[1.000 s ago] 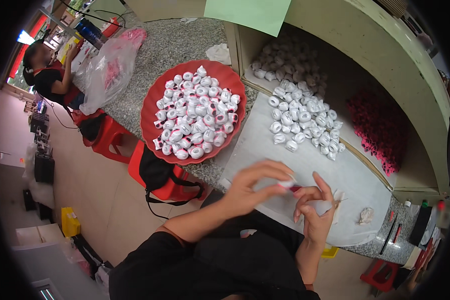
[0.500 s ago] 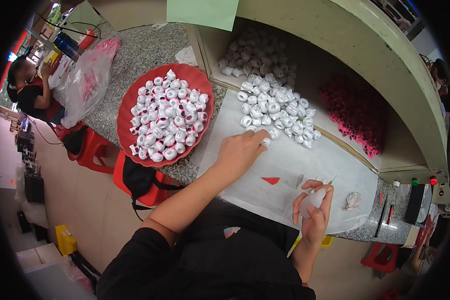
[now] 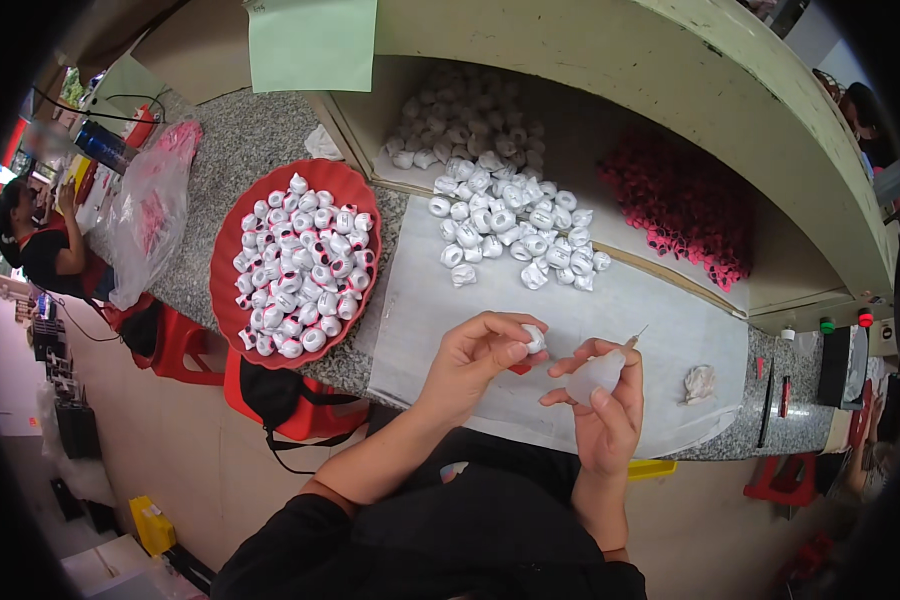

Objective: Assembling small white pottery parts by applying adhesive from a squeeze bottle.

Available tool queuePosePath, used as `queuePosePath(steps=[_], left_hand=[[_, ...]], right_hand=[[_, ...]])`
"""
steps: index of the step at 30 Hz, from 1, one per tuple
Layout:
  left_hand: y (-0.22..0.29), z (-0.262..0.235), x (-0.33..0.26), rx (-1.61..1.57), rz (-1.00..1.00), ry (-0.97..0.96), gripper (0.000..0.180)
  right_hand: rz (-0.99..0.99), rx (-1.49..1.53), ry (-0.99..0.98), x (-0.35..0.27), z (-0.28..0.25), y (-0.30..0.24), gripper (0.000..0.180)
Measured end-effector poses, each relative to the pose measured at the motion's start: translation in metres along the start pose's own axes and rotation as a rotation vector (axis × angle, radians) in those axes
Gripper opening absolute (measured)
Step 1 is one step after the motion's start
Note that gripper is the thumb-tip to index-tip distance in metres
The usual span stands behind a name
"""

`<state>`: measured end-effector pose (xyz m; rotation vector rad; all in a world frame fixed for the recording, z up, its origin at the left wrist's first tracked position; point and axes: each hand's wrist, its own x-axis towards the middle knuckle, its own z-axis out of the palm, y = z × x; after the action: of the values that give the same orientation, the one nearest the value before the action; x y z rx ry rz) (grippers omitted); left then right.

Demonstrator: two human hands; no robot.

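Left hand [image 3: 480, 352]: fingers pinching small white piece [image 3: 535, 337] | right hand [image 3: 605, 400]: clasping clear needle-tipped squeeze bottle [image 3: 595, 375]

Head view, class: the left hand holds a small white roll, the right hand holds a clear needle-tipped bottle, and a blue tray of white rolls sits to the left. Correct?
Not quite. The head view shows the tray is red, not blue. The left hand does hold a white roll; the right hand holds the bottle.

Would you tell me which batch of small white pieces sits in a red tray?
The left batch, heaped in the round red tray; the other white pile lies loose on the white sheet.
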<state>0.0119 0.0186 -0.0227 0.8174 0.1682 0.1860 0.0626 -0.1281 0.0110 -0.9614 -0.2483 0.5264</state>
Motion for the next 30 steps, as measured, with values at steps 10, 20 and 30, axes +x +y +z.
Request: queuePosePath(steps=[10, 20, 30], left_hand=[[0.002, 0.006, -0.009, -0.005, 0.152, -0.040, 0.020], [0.007, 0.014, -0.019, 0.041, 0.097, -0.056, 0.031], [0.011, 0.017, -0.021, 0.005, 0.080, -0.092, 0.032]], right_hand=[[-0.347, -0.241, 0.152, -0.019, -0.017, -0.017, 0.035], [-0.788, -0.454, 0.215, -0.021, 0.012, -0.011, 0.040], [-0.834, -0.598, 0.057, -0.029, 0.011, -0.009, 0.044]])
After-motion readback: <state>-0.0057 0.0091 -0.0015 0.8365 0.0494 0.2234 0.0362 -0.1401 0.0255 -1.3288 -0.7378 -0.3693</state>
